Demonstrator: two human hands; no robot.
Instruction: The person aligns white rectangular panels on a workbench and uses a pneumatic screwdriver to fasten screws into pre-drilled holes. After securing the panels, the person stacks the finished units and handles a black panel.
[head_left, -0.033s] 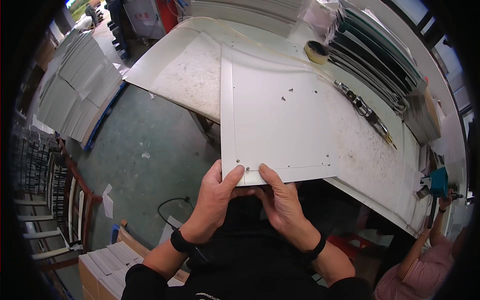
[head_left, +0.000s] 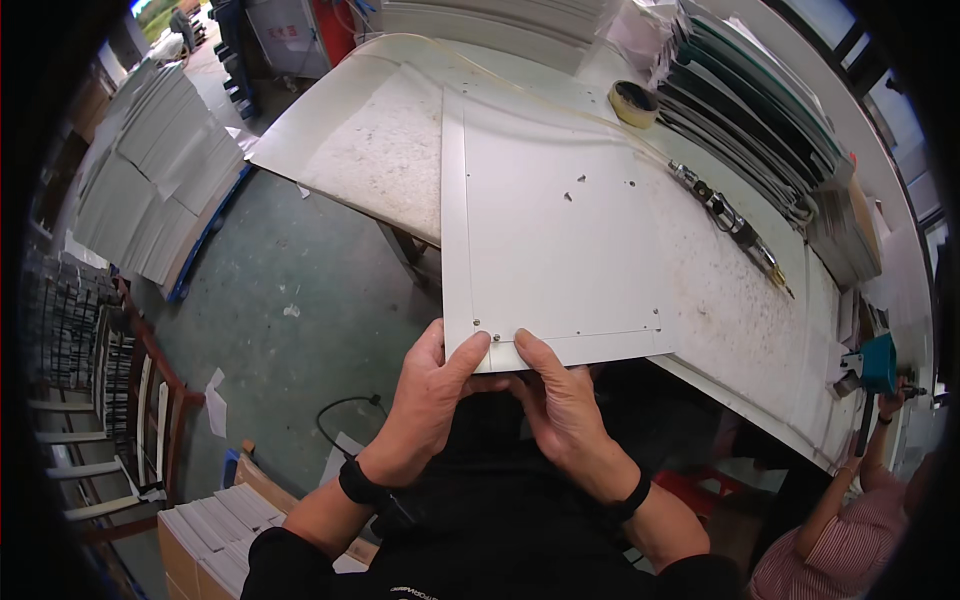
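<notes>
A flat white panel (head_left: 555,250) lies on the table and juts past its near edge toward me. At its near left corner my left hand (head_left: 430,390) grips the edge, thumb on top beside two small screws (head_left: 496,338), fingers underneath. Close by, my right hand (head_left: 565,400) pinches the same near edge, its thumb pressed on the top face. The fingers of both hands are partly hidden below the panel. Two loose screws (head_left: 568,196) rest on the panel's upper right area. Small holes run along its borders.
On the white table (head_left: 740,270), right of the panel, lies a pneumatic screwdriver (head_left: 735,225) with a hose. A tape roll (head_left: 633,103) sits behind it, near stacked dark sheets (head_left: 745,100). A co-worker (head_left: 840,530) holds a teal tool (head_left: 878,364) at right. White stacks (head_left: 150,170) stand left.
My right thumb has shifted very slightly to the left along the panel edge. Otherwise the scene looks the same.
</notes>
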